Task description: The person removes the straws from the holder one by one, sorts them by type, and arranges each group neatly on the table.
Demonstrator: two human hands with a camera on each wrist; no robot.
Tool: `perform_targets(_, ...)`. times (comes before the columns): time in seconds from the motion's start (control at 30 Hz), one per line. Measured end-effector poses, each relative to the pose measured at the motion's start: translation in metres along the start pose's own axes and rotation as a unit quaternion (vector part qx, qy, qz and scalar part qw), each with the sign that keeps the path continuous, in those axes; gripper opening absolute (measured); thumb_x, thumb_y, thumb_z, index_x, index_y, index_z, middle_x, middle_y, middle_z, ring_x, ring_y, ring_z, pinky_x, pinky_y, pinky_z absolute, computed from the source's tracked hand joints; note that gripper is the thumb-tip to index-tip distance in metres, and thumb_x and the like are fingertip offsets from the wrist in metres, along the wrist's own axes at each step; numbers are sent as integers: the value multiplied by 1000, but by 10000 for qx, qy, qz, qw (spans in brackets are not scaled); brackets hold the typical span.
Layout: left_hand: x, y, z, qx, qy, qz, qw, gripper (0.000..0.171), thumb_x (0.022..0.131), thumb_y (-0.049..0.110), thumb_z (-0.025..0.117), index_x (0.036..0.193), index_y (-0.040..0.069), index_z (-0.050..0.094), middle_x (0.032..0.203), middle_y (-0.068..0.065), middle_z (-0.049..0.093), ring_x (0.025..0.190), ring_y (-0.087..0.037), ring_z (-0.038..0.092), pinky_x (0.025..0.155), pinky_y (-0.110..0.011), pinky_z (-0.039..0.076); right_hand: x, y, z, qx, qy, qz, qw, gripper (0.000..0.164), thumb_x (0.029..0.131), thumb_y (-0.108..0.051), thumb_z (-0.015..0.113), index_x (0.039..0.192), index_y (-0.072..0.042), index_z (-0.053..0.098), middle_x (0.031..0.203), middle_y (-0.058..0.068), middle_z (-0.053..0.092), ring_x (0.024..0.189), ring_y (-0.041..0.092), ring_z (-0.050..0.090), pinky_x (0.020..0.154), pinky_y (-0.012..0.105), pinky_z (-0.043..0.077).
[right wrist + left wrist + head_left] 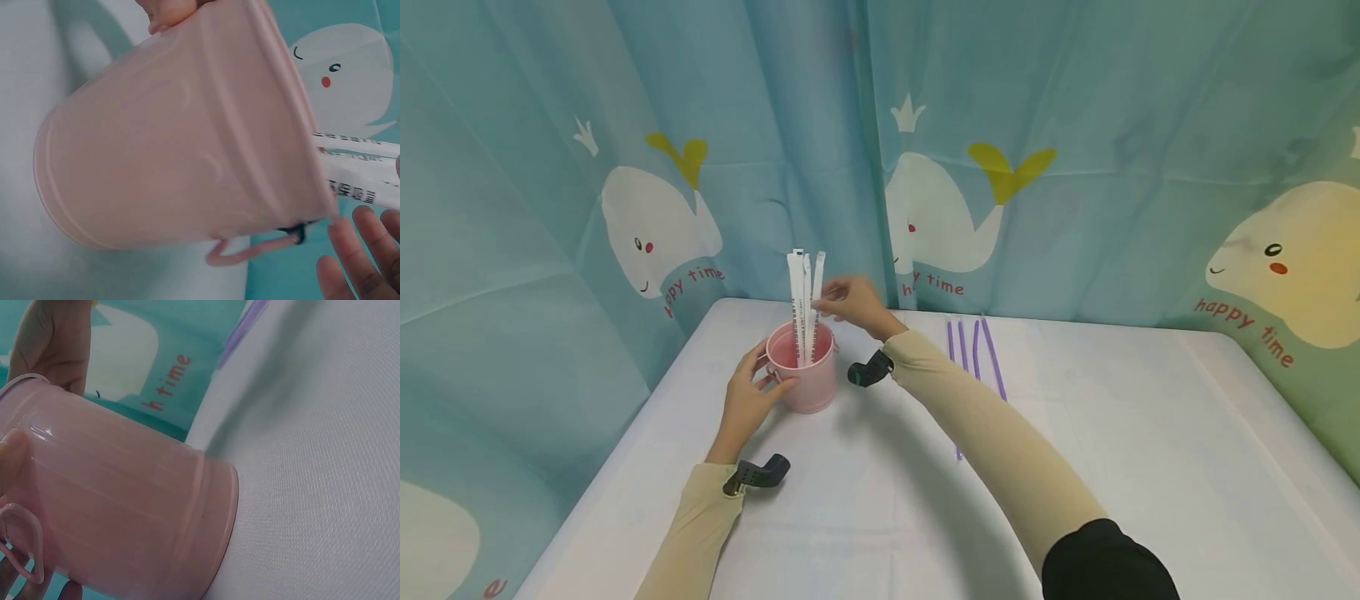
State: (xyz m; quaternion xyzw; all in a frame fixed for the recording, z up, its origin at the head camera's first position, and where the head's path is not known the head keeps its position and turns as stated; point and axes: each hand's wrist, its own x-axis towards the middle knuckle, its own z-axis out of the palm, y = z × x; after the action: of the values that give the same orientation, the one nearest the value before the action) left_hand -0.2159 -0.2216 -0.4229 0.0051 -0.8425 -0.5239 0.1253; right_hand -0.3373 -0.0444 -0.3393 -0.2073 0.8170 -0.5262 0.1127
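A small pink bucket (811, 390) stands upright at the far left of the table. Several white paper-wrapped straws (798, 296) with dark printing lean out of its mouth. My left hand (751, 402) grips the bucket from its left side, thumb (11, 456) across the front and fingers behind. Above the right rim, my right hand (859, 305) pinches the rightmost wrapped straw (817, 283) between thumb and fingertips. Its other fingers (359, 250) spread loosely beside the straws in the right wrist view. The straws' lower ends are partly hidden inside the bucket.
Several thin purple sticks (992, 354) lie side by side on the white table (1150, 433), partly covered by the right forearm. A blue-green curtain (805, 125) with whale prints hangs right behind the table's back edge. The bucket's wire handle loop (34, 534) hangs at its side.
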Motion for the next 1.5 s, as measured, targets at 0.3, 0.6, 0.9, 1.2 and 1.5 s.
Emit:
perform_targets(0.3, 0, 0, 0, 13, -31, -88, 10000, 79, 80, 19, 74, 145, 6, 30, 148, -16, 33, 138, -34, 34, 107, -47, 43, 1, 6, 13, -269, -75, 67, 9996, 29, 86, -12, 67, 111, 0, 61, 105, 16, 65, 94, 23, 64, 79, 26, 60)
perform_targets(0.6, 0, 0, 0, -31, -5, -26, 10000, 79, 80, 17, 74, 145, 6, 30, 148, -17, 34, 137, -34, 34, 107, -47, 43, 0, 7, 16, -227, -127, 139, 9996, 24, 88, -11, 64, 110, 0, 63, 106, 16, 65, 98, 24, 64, 82, 27, 59)
perform_targets(0.9, 1, -2, 1, -8, -21, -6, 10000, 79, 80, 20, 74, 145, 6, 31, 148, -17, 34, 137, -35, 34, 107, -47, 43, -2, 3, 11, 27, -196, 172, 9997, 29, 91, -11, 60, 115, 4, 59, 113, 21, 65, 102, 30, 66, 86, 32, 58)
perform_targets(1.2, -1, -1, 0, 3, -25, -28, 10000, 79, 80, 20, 74, 145, 6, 31, 148, -17, 33, 137, -35, 34, 107, -47, 43, 0, -2, 6, -27, -97, 144, 9998, 32, 93, -14, 58, 120, 2, 56, 115, 20, 65, 99, 28, 67, 86, 30, 58)
perform_targets(1.5, -1, 1, 0, -30, -2, 24, 10000, 79, 80, 19, 74, 145, 6, 31, 147, -17, 35, 136, -35, 36, 106, -48, 43, -2, -10, 2, 83, -94, -245, 9996, 29, 95, -12, 53, 120, 3, 56, 116, 21, 64, 103, 28, 66, 82, 27, 59)
